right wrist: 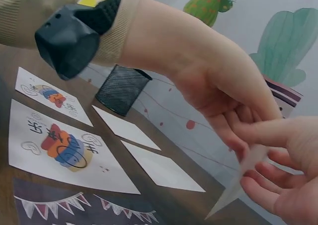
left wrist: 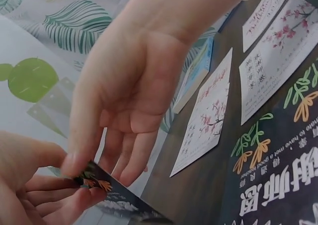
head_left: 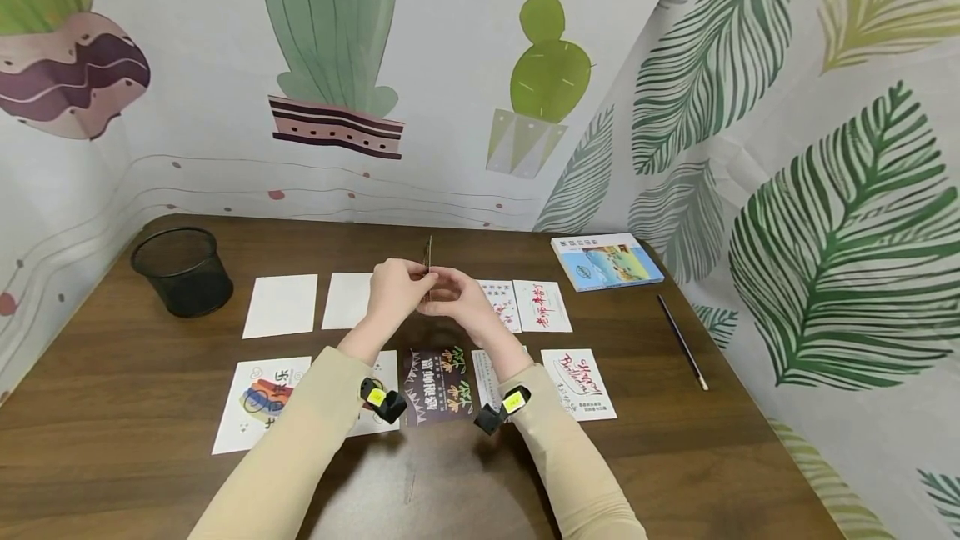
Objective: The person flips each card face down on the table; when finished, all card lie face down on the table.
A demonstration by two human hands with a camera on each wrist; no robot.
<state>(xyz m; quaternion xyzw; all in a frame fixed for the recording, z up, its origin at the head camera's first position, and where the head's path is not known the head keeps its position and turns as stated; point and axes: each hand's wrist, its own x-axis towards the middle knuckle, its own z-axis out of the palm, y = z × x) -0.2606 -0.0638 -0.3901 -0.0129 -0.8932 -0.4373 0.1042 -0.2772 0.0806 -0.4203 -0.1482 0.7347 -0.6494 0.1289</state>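
Both hands hold up a dark greeting card (left wrist: 117,197) with orange flowers on it, almost edge-on to the head view. My left hand (head_left: 393,294) pinches it from the left, and my right hand (head_left: 468,307) from the right, with fingertips close together at its corner. In the right wrist view the card's pale reverse (right wrist: 236,185) shows. Below the hands lies a matching dark card (head_left: 438,386) with white characters and flowers. Blank white cards (head_left: 281,307) lie behind to the left, a white card with red writing (head_left: 546,307) behind to the right.
In the front row lie a colourful-print card (head_left: 262,402) and a Happy Birthday card (head_left: 579,384). A black mesh pen holder (head_left: 183,273) stands back left. A blue-and-white book (head_left: 609,262) and a dark pencil (head_left: 682,342) lie at right. A patterned wall covering borders the table.
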